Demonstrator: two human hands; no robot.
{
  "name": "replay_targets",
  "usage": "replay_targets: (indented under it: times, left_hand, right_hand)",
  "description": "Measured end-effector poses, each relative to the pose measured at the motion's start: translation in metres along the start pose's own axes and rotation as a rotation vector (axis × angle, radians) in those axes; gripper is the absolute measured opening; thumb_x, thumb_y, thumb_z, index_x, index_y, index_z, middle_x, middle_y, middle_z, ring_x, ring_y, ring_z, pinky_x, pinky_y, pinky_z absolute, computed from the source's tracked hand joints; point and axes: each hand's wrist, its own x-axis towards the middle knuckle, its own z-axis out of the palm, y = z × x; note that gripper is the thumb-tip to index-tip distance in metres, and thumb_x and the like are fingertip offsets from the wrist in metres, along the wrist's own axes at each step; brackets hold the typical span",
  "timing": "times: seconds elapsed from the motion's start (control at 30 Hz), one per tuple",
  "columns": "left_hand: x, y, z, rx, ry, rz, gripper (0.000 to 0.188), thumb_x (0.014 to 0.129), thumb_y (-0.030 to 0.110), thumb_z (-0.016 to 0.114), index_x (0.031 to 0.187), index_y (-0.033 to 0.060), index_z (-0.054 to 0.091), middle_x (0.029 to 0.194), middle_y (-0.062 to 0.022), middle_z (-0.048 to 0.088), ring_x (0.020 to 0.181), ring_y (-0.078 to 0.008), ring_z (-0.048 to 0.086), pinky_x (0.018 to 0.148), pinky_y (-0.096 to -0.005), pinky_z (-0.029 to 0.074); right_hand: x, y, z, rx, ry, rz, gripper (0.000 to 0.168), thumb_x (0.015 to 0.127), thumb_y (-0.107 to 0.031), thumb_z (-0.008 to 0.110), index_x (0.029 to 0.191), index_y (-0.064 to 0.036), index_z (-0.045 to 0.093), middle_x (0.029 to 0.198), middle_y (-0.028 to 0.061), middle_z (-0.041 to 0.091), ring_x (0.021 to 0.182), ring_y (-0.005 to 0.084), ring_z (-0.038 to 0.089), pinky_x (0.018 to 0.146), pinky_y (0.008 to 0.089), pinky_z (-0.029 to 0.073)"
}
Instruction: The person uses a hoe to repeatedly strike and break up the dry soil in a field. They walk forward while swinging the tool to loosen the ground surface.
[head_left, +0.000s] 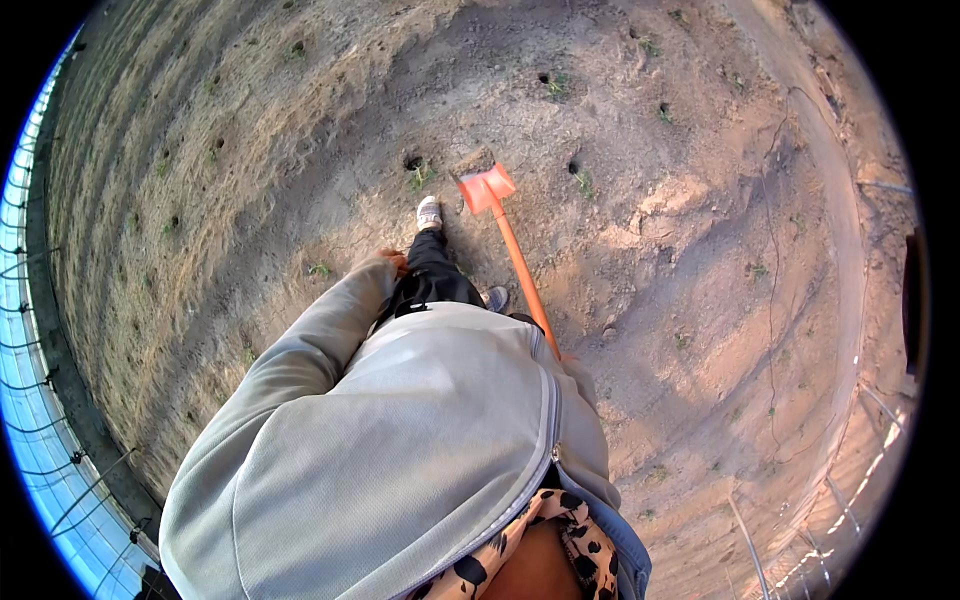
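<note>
An orange long-handled shovel (520, 262) slants down from the right side of my body, its blade low over the soil or resting on it. A clump of dry earth (477, 160) shows at the blade's far edge. My right hand (571, 361) is at the upper end of the handle and appears closed around it, mostly covered by the grey jacket. Beside my left thigh hangs my left hand (393, 261), against the black trousers (431, 266); its fingers are too small and partly hidden to make out. One shoe (429, 213) is planted forward, near a small hole (412, 162).
Small holes, such as one at the right (574, 166), dot the dry ground, many with a green seedling (583, 183) alongside. A thin dark line (772, 262) runs over the soil. Plastic sheeting (26, 375) on a frame borders the left; metal rods (750, 536) stand at the lower right.
</note>
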Motion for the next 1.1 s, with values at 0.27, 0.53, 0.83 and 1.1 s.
replay_targets:
  times: [0.27, 0.53, 0.83, 1.1]
  left_hand:
    - [-0.001, -0.090, -0.076, -1.147, -0.069, -0.419, 0.013, 0.074, 0.016, 0.048, 0.084, 0.0084, 0.051, 0.061, -0.0029, 0.050, 0.050, -0.0115, 0.045, 0.039, -0.0246, 0.029]
    - [0.020, -0.127, -0.136, -0.786, 0.182, -0.307, 0.014, 0.074, 0.015, 0.051, 0.086, 0.0070, 0.050, 0.068, -0.0060, 0.053, 0.053, -0.0141, 0.049, 0.042, -0.0252, 0.034]
    - [0.058, -0.040, -0.180, -1.086, 0.268, -0.492, 0.019, 0.071, 0.012, 0.052, 0.088, 0.0024, 0.050, 0.066, -0.0065, 0.052, 0.051, -0.0137, 0.048, 0.039, -0.0233, 0.032]
    - [0.025, -0.023, -0.140, -1.256, 0.402, -0.594, 0.023, 0.073, 0.017, 0.053, 0.094, 0.0056, 0.050, 0.080, -0.0084, 0.058, 0.064, -0.0159, 0.056, 0.050, -0.0261, 0.041]
  right_hand:
    - [0.089, -0.166, -0.051, -0.324, 0.000, 0.080, 0.028, 0.070, -0.020, 0.046, 0.094, -0.009, 0.054, 0.098, 0.0138, 0.053, 0.091, 0.0296, 0.051, 0.076, 0.0374, 0.042]
    - [0.106, -0.270, -0.113, -0.410, 0.028, 0.097, 0.027, 0.072, -0.020, 0.042, 0.094, -0.008, 0.054, 0.096, 0.0155, 0.053, 0.091, 0.0290, 0.051, 0.076, 0.0373, 0.041]
    - [0.159, -0.267, -0.131, -0.323, -0.151, 0.167, 0.032, 0.069, -0.024, 0.053, 0.096, -0.006, 0.052, 0.086, 0.0143, 0.057, 0.083, 0.0276, 0.054, 0.072, 0.0365, 0.043]
    - [0.245, -0.341, -0.156, 0.308, -0.386, -0.002, 0.018, 0.071, -0.017, 0.058, 0.076, -0.002, 0.049, 0.052, 0.0056, 0.046, 0.041, 0.0155, 0.046, 0.037, 0.0298, 0.041]
